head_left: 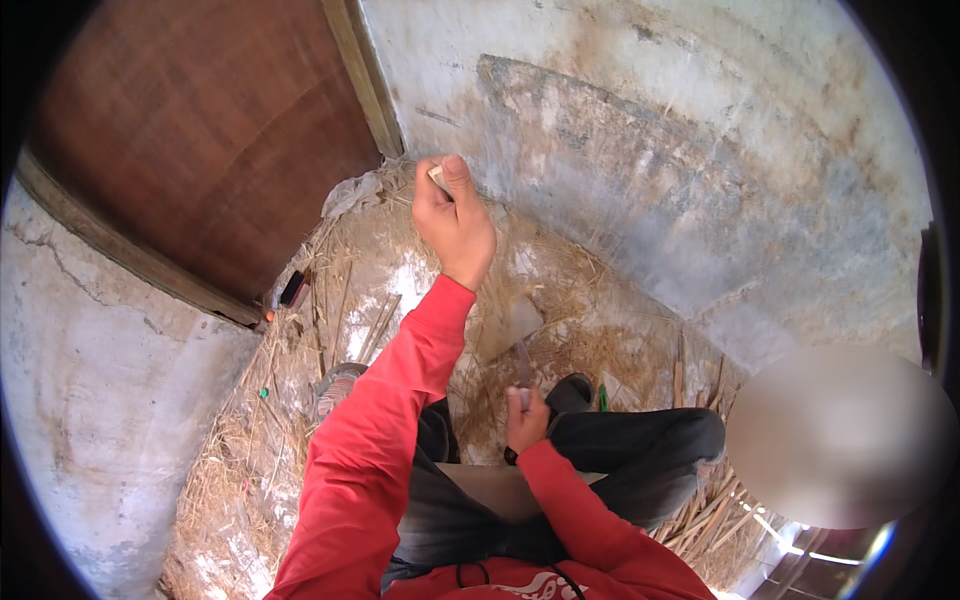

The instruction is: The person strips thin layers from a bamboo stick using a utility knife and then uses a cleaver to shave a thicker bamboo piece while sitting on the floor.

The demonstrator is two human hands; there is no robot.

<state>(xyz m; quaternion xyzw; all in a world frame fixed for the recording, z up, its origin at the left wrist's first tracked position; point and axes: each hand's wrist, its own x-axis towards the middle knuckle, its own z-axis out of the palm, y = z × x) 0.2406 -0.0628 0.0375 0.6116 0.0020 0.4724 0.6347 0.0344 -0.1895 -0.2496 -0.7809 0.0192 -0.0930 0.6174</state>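
Note:
My left hand (pixel 455 225) is raised out in front with the fingers curled closed. Between its thumb and forefinger shows the pale end of a wooden strip (pixel 437 177); the rest of it is hidden by the hand. Low between my legs, my right hand (pixel 527 420) grips a knife by its handle, with the narrow grey blade (pixel 523 365) pointing away from me. Just beyond the blade is a pale, blurred block-like shape (pixel 512 325) on the floor, whose kind I cannot make out.
Straw and shavings (pixel 590 330) litter the floor, with thin sticks (pixel 378 330) at left and more strips (pixel 710 520) at right. A stained wall (pixel 650 190) and a brown door (pixel 200 140) enclose the corner. A small black-and-red object (pixel 293 289) lies near the door.

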